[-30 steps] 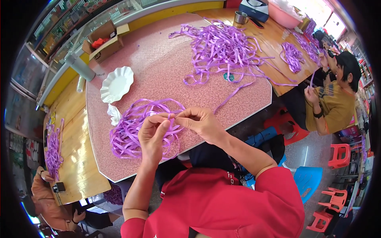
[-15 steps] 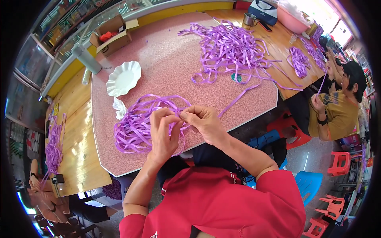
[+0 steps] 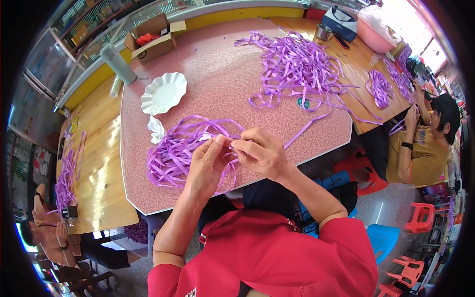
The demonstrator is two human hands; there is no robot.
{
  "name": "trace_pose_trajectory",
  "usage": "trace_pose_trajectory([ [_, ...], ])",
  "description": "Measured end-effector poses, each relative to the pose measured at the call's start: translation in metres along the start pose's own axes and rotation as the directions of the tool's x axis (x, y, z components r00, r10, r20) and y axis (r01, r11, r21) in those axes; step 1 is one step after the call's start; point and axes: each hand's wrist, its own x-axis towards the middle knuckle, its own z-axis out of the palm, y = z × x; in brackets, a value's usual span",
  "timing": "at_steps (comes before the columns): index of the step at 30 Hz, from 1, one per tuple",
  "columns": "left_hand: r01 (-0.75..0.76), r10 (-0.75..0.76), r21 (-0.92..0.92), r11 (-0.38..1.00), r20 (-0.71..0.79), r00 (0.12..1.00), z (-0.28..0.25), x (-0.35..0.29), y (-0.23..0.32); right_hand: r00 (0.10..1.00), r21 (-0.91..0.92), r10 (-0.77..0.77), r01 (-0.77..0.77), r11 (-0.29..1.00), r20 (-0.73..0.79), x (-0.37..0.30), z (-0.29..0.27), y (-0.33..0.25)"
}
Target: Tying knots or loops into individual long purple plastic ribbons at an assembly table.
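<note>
My left hand [image 3: 210, 161] and my right hand [image 3: 261, 152] meet fingertip to fingertip above the near edge of the pink table [image 3: 213, 89]. Both are closed in a pinch on a purple ribbon; the small spot between the fingertips is mostly hidden. A loose heap of purple ribbon [image 3: 170, 161] lies on the table just left of and behind my left hand. Past my right hand, one strand [image 3: 307, 129] runs off toward a larger ribbon pile [image 3: 297, 64] at the far right of the table.
A white scalloped dish [image 3: 164, 94] and crumpled tissue [image 3: 156, 129] lie beyond the near heap. Farther back stand a grey-green bottle [image 3: 118, 64] and an open cardboard box [image 3: 154, 42]. People sit at right [image 3: 420, 153] and left [image 3: 54, 242], with ribbon bundles near them.
My fingers have shifted their pinch, the left thumb now pointing up beside the right fingertips. The view has turned slightly. The person at right has raised their hands closer to their head.
</note>
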Motion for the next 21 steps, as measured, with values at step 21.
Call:
trace_pose_trajectory([
  [21,-0.370,0.417,0.455,0.810,-0.005,0.909,0.003,0.004,-0.027,0.844,0.340,0.519,-0.533,0.775,0.138,0.004,0.003,-0.013],
])
